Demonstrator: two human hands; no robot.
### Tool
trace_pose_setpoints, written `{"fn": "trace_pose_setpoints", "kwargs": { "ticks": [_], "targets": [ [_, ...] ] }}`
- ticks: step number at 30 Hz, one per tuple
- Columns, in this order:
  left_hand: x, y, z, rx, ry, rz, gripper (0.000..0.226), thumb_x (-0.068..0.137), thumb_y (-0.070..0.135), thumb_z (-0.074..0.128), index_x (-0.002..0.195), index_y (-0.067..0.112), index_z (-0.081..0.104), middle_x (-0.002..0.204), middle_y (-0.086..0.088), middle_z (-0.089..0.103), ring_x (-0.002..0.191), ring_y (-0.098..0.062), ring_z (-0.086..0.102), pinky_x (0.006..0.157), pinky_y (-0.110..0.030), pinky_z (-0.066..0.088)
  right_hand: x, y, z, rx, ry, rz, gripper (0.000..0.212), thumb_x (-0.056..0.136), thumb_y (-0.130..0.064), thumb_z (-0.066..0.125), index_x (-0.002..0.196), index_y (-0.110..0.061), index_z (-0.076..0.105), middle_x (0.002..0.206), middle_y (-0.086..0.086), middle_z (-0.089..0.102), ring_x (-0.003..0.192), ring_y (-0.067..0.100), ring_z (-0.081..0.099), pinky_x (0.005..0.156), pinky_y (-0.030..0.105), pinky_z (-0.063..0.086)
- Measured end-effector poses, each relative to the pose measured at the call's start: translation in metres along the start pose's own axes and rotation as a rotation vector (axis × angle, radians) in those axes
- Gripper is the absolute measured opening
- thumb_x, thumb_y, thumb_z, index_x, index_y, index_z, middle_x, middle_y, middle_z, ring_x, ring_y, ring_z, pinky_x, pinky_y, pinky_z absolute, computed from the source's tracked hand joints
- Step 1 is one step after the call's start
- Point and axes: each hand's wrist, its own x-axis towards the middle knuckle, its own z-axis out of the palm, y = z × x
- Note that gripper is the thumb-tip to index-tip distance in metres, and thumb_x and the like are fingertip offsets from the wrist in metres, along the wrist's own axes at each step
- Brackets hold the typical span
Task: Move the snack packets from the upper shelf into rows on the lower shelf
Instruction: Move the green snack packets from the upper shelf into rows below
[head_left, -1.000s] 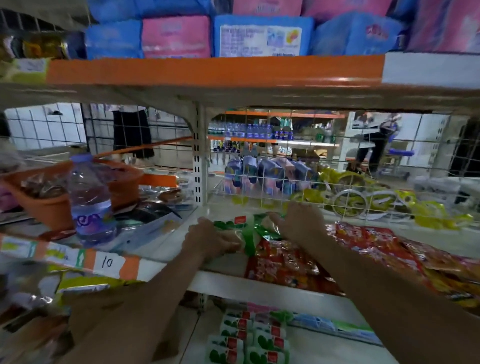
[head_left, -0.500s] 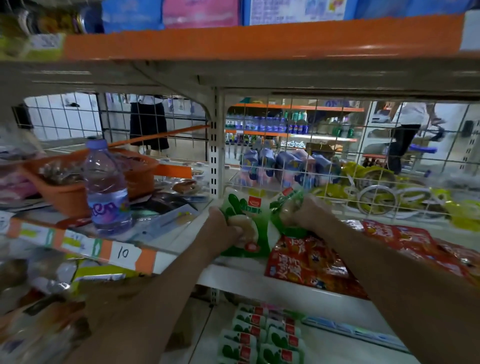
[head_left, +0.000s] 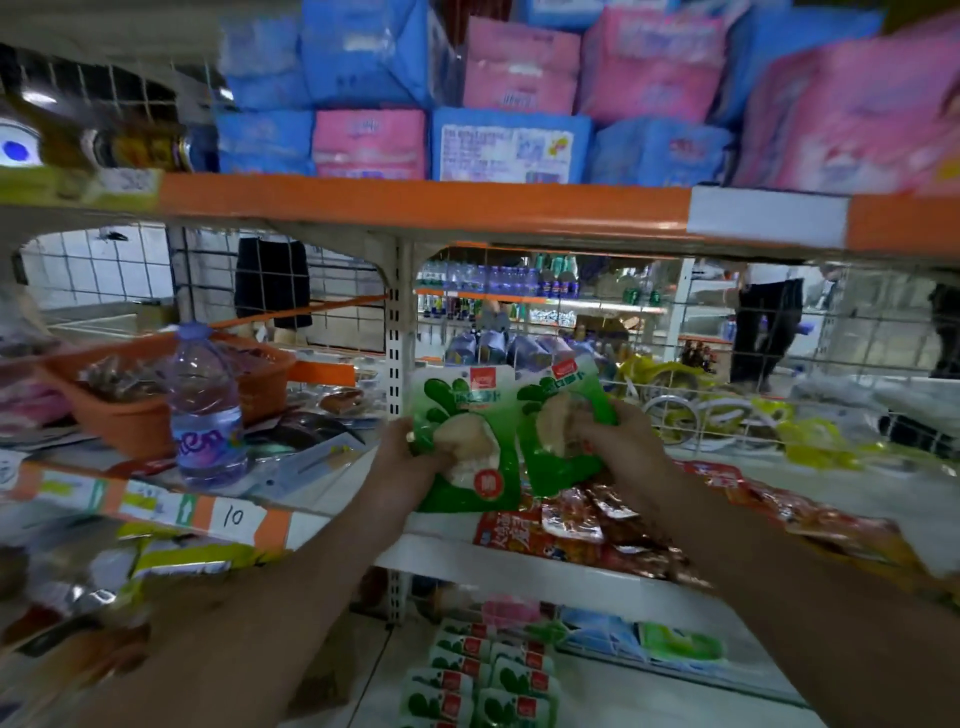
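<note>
Head view: left hand (head_left: 415, 457) grips one green snack packet (head_left: 467, 431), right hand (head_left: 623, 441) a second packet (head_left: 558, 415), above the upper shelf (head_left: 457, 564); next, probably, lowering both into the packet rows (head_left: 478, 680) below.

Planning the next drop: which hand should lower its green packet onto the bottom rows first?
Probably left: the left hand holds its green packet almost above the lower-shelf rows; the right hand is farther right.

The far side is closed by wire mesh (head_left: 717, 332); bare lower shelf (head_left: 649, 699) is seen right of the packet rows (head_left: 470, 686)
</note>
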Motion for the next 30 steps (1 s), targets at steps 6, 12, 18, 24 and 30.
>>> {"fn": "trace_pose_setpoints", "kwargs": {
  "ticks": [6,12,18,24,30],
  "targets": [
    [-0.05,0.02,0.017,0.01,-0.104,0.034,0.039,0.085,-0.007,0.067,0.118,0.012,0.063,0.11,-0.01,0.073,0.1,-0.027,0.071,0.089,-0.044,0.058,-0.053,-0.03,-0.036,0.18,-0.077,0.099,0.029,0.074,0.01,0.075,0.098,-0.006,0.073,0.101,0.013,0.076,0.104,0.034,0.07,0.095,0.051,0.052],
    [-0.103,0.039,0.024,0.014,-0.154,0.057,0.031,0.084,-0.01,0.067,0.108,0.01,0.068,0.105,-0.013,0.075,0.099,-0.029,0.071,0.089,-0.041,0.057,-0.117,-0.054,-0.067,0.157,-0.171,0.094,0.029,0.08,0.011,0.068,0.109,0.01,0.064,0.108,0.019,0.073,0.103,0.031,0.07,0.097,0.051,0.051],
    [-0.142,0.039,0.029,-0.019,-0.262,0.035,0.041,0.083,-0.011,0.07,0.119,0.008,0.065,0.116,-0.014,0.072,0.109,-0.032,0.068,0.101,-0.048,0.051,-0.168,-0.05,-0.092,0.161,-0.07,0.174,0.049,0.076,0.01,0.074,0.122,0.0,0.061,0.107,0.018,0.074,0.099,0.036,0.071,0.087,0.051,0.057],
    [-0.175,0.011,0.03,0.073,-0.335,0.03,0.041,0.081,-0.007,0.074,0.116,0.014,0.069,0.112,-0.008,0.074,0.109,-0.029,0.068,0.1,-0.049,0.052,-0.22,-0.027,-0.11,0.114,-0.048,0.204,0.041,0.072,0.018,0.072,0.107,-0.003,0.07,0.102,0.02,0.075,0.101,0.042,0.069,0.095,0.058,0.052],
    [-0.19,-0.026,0.028,0.114,-0.364,-0.036,0.044,0.075,-0.002,0.081,0.111,0.022,0.073,0.111,-0.003,0.075,0.109,-0.028,0.068,0.099,-0.051,0.052,-0.243,0.001,-0.117,-0.026,-0.165,0.244,0.046,0.066,0.018,0.077,0.108,-0.001,0.071,0.102,0.015,0.076,0.103,0.034,0.07,0.087,0.042,0.057]
  ]
}}
